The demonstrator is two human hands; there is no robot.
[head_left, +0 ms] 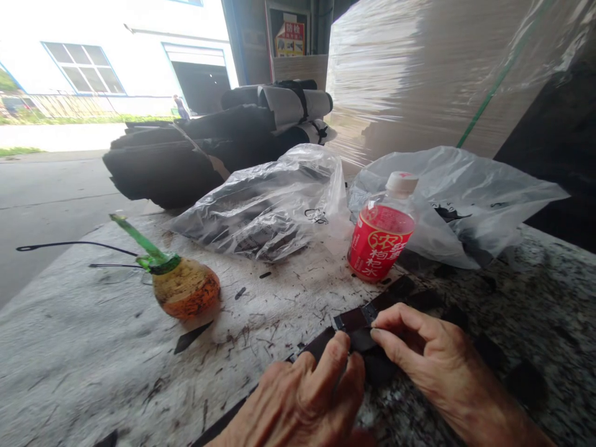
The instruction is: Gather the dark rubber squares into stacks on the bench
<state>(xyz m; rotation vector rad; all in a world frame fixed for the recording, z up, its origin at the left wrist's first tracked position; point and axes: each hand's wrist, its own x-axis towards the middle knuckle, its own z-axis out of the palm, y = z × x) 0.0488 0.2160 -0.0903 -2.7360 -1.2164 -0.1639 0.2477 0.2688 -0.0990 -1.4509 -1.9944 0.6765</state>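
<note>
Your two hands meet on one dark strap that lies flat on the stone surface, just in front of the red-labelled bottle. Your left hand presses the strap down, fingers held together on top of it. Your right hand pinches the strap's end between thumb and forefinger, touching the left fingertips.

There are two bottles. The red-labelled one stands upright with a white cap on; its contents are hidden by the label. Well to its left, one round bottle with a green spout holds amber liquid, roughly half full.

Two clear plastic bags lie behind the red-labelled bottle: one to its left holding dark pieces, one just to its right, also with dark contents.
</note>
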